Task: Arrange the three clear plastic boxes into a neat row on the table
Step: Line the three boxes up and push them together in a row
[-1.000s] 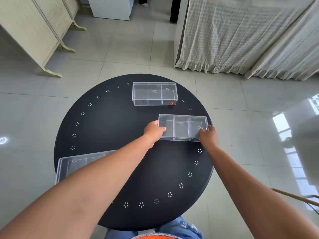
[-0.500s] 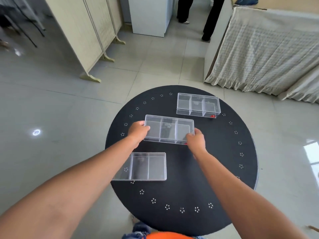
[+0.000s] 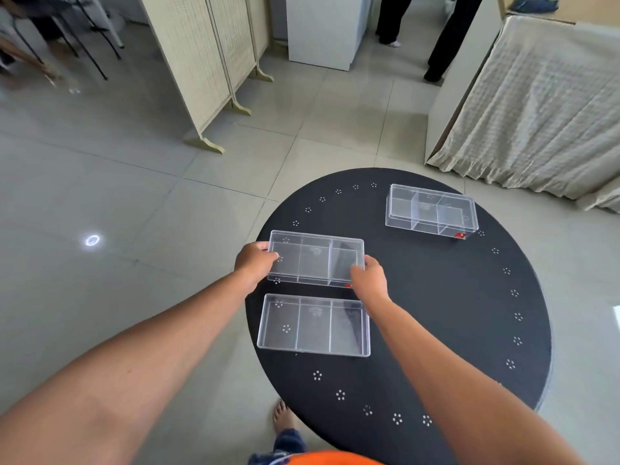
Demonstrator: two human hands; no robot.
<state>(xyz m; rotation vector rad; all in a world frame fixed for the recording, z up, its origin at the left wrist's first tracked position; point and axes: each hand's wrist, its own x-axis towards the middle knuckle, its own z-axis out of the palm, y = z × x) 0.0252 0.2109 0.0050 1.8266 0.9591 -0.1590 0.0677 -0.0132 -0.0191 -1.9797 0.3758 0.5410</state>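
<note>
While both hands, left (image 3: 255, 265) and right (image 3: 369, 278), clasped the middle divided box (image 3: 315, 258), squaring it parallel with the near box (image 3: 313, 325) seemed best.

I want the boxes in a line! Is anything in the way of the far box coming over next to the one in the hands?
Nothing visible. Only bare black table lies between the far box and the held box, gripped by the left hand and right hand.
</note>
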